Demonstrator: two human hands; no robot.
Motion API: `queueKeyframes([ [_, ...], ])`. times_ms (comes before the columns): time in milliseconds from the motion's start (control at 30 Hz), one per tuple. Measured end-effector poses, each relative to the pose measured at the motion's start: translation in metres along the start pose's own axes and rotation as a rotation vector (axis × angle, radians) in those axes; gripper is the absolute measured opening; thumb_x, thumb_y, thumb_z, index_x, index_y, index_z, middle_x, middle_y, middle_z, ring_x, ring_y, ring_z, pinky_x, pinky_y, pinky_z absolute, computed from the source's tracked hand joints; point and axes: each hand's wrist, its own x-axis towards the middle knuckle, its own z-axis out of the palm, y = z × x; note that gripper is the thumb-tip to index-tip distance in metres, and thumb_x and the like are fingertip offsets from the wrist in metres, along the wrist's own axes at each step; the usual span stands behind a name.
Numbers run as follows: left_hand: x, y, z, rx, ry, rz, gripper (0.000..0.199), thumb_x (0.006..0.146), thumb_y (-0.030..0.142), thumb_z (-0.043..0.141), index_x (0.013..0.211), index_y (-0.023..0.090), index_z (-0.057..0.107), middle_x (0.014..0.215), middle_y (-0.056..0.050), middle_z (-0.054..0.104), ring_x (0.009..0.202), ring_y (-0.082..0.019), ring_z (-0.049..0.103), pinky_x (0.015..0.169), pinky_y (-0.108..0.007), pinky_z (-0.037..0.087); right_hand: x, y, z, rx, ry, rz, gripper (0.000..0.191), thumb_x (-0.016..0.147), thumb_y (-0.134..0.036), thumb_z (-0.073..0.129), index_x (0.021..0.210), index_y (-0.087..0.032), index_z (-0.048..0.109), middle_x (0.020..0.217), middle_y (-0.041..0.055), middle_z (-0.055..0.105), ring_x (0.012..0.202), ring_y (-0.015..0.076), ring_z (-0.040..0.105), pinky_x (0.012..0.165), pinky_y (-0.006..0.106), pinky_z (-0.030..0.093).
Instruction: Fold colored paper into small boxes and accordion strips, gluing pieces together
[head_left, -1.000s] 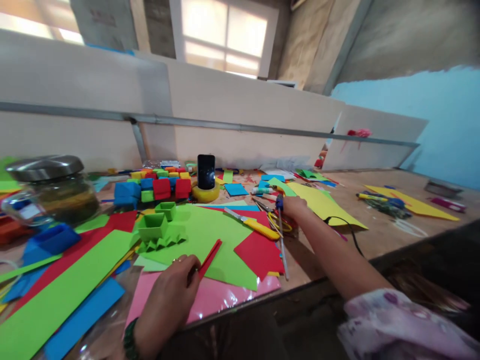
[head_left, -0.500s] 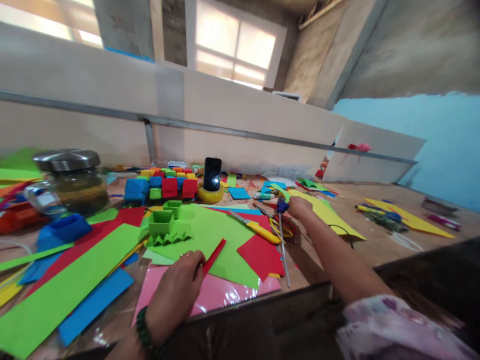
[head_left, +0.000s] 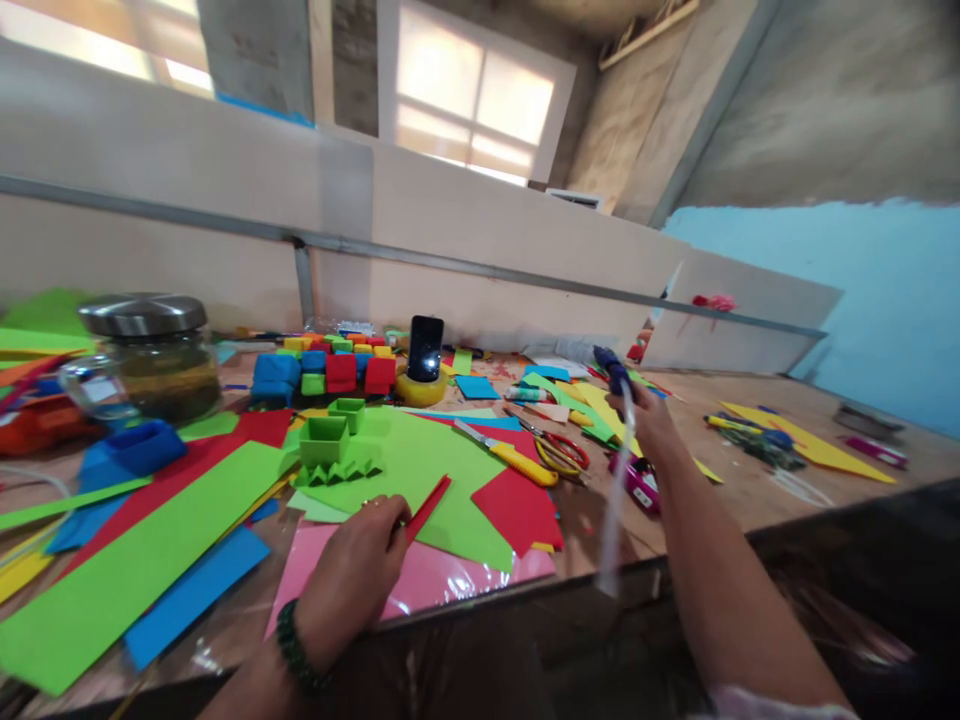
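Note:
My left hand (head_left: 364,570), with a dark beaded bracelet at the wrist, pinches a narrow folded red paper strip (head_left: 429,508) over the green paper sheet (head_left: 442,500). My right hand (head_left: 649,415) is wrapped round a dark blue glue gun (head_left: 615,370), raised at the right of the table. A long whitish glue stick (head_left: 616,510) hangs down from it, blurred by motion. Between my hands lie a yellow cutter knife (head_left: 525,465) and red-and-yellow scissors (head_left: 566,450). Small green paper boxes (head_left: 324,440) stand beside a zigzag-folded green strip (head_left: 341,470).
A lidded glass mug (head_left: 161,370) stands at the left. Several coloured paper blocks (head_left: 341,372) line the back, near a phone (head_left: 425,350) propped in a tape roll (head_left: 420,390). A magenta tool (head_left: 641,485) lies under my right forearm. The table's front edge (head_left: 480,612) runs below my hands.
My right hand has lifted the glue gun off the table and swung it right, uncovering the scissors and magenta tool. My left hand stays with the red strip.

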Motion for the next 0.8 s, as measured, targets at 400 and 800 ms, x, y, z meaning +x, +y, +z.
queueKeyframes([
  [400,0.002,0.01,-0.004,0.034,0.06,0.038,0.015,0.078,0.01,0.051,0.077,0.017,0.064,0.073,-0.003,0.065,0.067,-0.014,0.056,0.062,-0.025,0.036,-0.145,-0.05,-0.022,0.422,-0.524,0.212,0.041,0.073,-0.06,0.063,0.067,-0.02,0.059,0.057,0.0023,0.056,0.051,0.0134,0.048,0.046,0.027,0.035],
  [800,0.001,0.005,-0.005,-0.149,0.06,-0.015,0.027,0.073,0.01,0.056,0.097,0.015,0.066,0.07,0.0,0.069,0.064,-0.012,0.062,0.06,-0.021,0.043,-0.191,-0.11,0.022,0.146,-0.86,-0.067,0.038,0.083,-0.055,0.05,0.063,-0.022,0.05,0.052,-0.0027,0.044,0.048,0.0131,0.04,0.043,0.025,0.031],
])
